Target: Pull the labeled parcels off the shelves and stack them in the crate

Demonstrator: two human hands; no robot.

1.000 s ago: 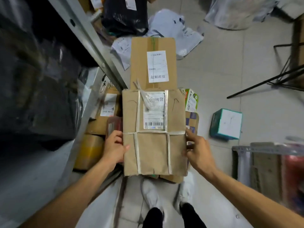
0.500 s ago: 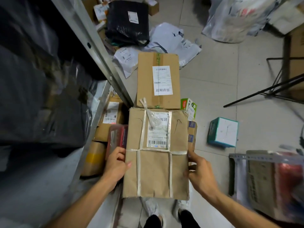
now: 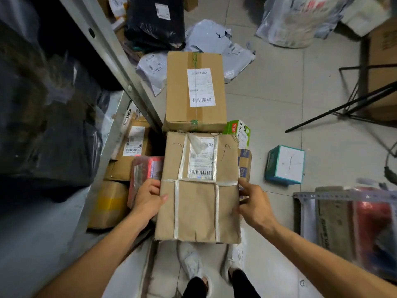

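A brown paper-wrapped parcel with white strapping and a barcode label is held between my hands, above my shoes. My left hand grips its left edge, thumb on top. My right hand grips its right edge with fingers curled under. Just beyond it on the floor lies a taped cardboard box with a white label. More labeled parcels sit on the low shelf at the left. At the right edge stands a crate with a perforated grey rim, holding blurred red and grey packages.
A metal shelf upright runs diagonally at left, with dark bagged goods behind it. A teal and white box, a green carton, white and black mailer bags and a black stand's legs lie on the tiled floor.
The parcel in my hands has dropped lower and closer to me. The view has tilted up, showing more of the far floor.
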